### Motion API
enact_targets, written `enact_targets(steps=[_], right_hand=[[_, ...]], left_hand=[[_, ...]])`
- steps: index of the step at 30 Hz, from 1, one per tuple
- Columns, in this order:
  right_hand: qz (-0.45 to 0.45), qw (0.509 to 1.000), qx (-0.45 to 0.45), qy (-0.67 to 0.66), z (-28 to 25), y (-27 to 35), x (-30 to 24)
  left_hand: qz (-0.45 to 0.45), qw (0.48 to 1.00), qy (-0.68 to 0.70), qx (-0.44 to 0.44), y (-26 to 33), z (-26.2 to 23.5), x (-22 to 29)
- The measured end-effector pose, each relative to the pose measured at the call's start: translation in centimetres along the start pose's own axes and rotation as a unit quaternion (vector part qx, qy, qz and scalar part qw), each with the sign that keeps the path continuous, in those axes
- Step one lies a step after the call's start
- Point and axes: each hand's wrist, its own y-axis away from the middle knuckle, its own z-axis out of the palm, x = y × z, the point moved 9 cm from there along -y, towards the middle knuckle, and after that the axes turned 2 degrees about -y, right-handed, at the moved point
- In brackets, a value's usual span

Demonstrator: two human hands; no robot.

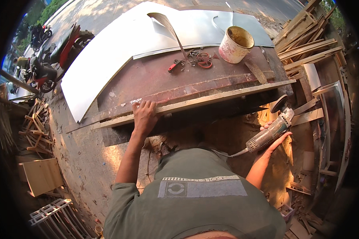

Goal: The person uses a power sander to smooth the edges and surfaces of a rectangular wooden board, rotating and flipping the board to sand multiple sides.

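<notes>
The table (pixel 147 79) is the largest thing, its worn red-brown top reaching across the middle of the view. White sheets (pixel 107 51) cover its far side and hang past its far left corner. Well beyond that corner stand several motorbikes (pixel 44 71). Off the right edge, a stack of planks (pixel 305 49) leans and lies in disorder; a heap of scrap wood (pixel 38 129) lies on the ground, well apart from the near left corner.

A long pale wooden strip (pixel 227 95) runs along the table's near edge, from close to the near left corner to the right edge. The person's left hand (pixel 144 115) holds it nearer its left end, fingers bent over the top; how the thumb sits is unclear.

A bucket (pixel 232 49), smeared with paint, stands near the far right corner, just beside the sheets. Off the near right corner, the person's right hand (pixel 276 142) is closed around a grinder (pixel 269 134) from below, its round disc (pixel 281 102) raised close to the strip's right end and its cord trailing from the rear.

A short wood piece (pixel 256 71) lies toward the right edge. Smallest are red-handled scissors (pixel 204 60) left of the bucket and a red-and-black tool (pixel 174 65) beside them.
</notes>
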Motion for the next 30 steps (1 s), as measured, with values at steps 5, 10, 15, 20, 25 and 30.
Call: enact_targets(steps=[5, 10, 15, 20, 25, 30], right_hand=[[0.092, 0.985, -0.036, 0.143, 1.3, 0.5, 1.5], [0.121, 0.873, -0.097, 0.463, 13.7, 2.7, 4.8], [0.129, 0.813, -0.182, 0.538, 17.7, 3.0, 10.1], [0.159, 0.769, -0.229, 0.576, 21.6, 6.1, 15.4], [0.170, 0.721, -0.291, 0.606, 27.0, 10.9, 20.8], [0.199, 0.693, -0.333, 0.607, 31.5, 15.3, 26.3]], left_hand=[[-0.104, 0.993, -0.043, 0.016, 7.1, -3.3, -11.2], [-0.140, 0.982, -0.043, 0.121, 10.9, -5.6, -17.8], [-0.152, 0.984, -0.031, 0.088, 11.3, -5.7, -20.4], [-0.150, 0.986, -0.015, 0.069, 11.4, -5.8, -21.1], [-0.143, 0.986, -0.008, 0.080, 11.7, -5.6, -21.4], [-0.145, 0.985, -0.001, 0.098, 12.3, -5.2, -21.8]])
